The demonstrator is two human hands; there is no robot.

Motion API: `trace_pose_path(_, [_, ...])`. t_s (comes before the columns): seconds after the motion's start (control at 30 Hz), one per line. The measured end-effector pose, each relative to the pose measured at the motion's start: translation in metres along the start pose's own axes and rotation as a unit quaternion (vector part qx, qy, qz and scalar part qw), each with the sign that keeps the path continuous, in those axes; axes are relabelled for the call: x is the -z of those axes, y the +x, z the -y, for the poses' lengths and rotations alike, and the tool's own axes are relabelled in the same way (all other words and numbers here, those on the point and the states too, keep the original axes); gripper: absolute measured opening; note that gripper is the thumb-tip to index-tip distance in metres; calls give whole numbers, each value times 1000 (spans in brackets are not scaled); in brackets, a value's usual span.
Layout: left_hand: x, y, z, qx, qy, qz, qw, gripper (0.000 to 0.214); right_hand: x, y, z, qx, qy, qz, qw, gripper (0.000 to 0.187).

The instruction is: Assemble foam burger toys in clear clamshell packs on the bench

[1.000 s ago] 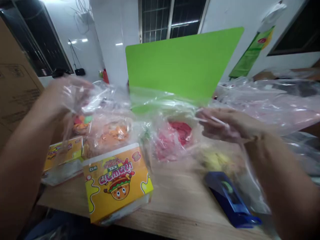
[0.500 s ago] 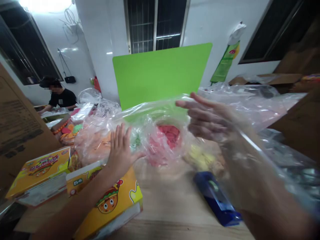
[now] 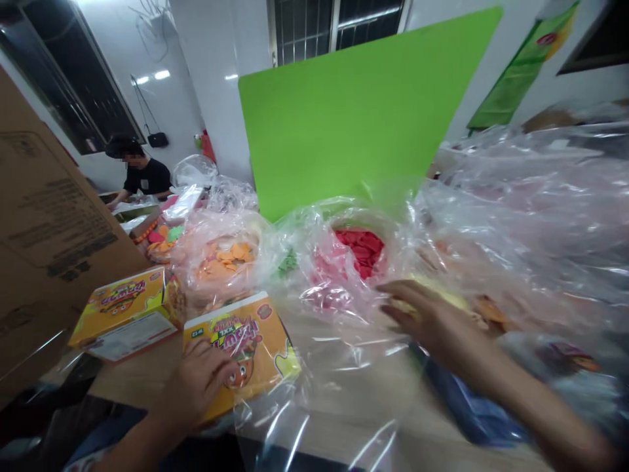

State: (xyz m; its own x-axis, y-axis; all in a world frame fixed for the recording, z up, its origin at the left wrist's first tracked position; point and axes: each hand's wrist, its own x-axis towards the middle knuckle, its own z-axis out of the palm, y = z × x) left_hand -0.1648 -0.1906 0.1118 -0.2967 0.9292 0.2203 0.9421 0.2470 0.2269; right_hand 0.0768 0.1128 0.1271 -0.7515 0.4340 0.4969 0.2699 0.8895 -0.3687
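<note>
Partly veiled, in the head view, by glossy clear film [image 3: 361, 351], a blue object [image 3: 472, 400] is blurred and crossed by the right forearm; the film's lower edge is cut off. The left grip [image 3: 204, 370] lies on a yellow printed carton [image 3: 260, 328], fingers bent; whether it grasps anything cannot be told. The right grip [image 3: 422, 314] is loosely extended and released, above the film, apparently touching it. Beyond, crinkled bags hold flat red pieces [image 3: 363, 249] and orange pieces [image 3: 226, 259] on a wood-grained surface [image 3: 142, 377].
</note>
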Motion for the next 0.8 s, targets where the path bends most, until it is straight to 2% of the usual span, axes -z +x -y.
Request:
trace_pose_path(0.07, [-4, 16, -2, 93, 38, -27, 995, 32, -27, 23, 49, 122, 72, 75, 987, 27])
trace_pose_path(0.13, [-13, 30, -4, 153, 96, -30, 983, 36, -60, 48, 88, 182, 85, 157, 967, 32])
trace_pose_path(0.17, [-19, 35, -5, 157, 120, -30, 980, 33, -76, 59, 101, 198, 85, 173, 961, 35])
trace_pose_path(0.23, [-28, 38, -5, 107, 134, -53, 984, 19, -101, 75, 115, 229, 83, 209, 947, 41])
trace_pose_path(0.3, [-29, 32, -5, 7, 75, -79, 994, 17, -111, 82, 120, 261, 89, 235, 932, 35])
trace_pose_path(0.4, [-10, 17, -9, -102, -74, -88, 988, 21, -95, 77, 120, 307, 114, 255, 910, 18])
trace_pose_path(0.5, [31, 4, -17, -130, -126, -137, 974, 18, -60, 69, 118, 320, 159, 222, 907, 21])
trace_pose_path(0.6, [73, -3, -25, -90, -233, -159, 955, 18, -27, 64, 116, 311, 181, 180, 915, 25])
trace_pose_path(0.67, [92, -3, -31, -33, -352, -203, 913, 16, -12, 64, 120, 302, 196, 196, 912, 21])
trace_pose_path(0.73, [104, 4, -41, 33, -451, -239, 860, 20, -2, 65, 131, 293, 233, 238, 896, 29])
trace_pose_path(0.8, [116, 16, -52, 73, -529, -211, 819, 24, 5, 70, 145, 272, 307, 273, 870, 36])
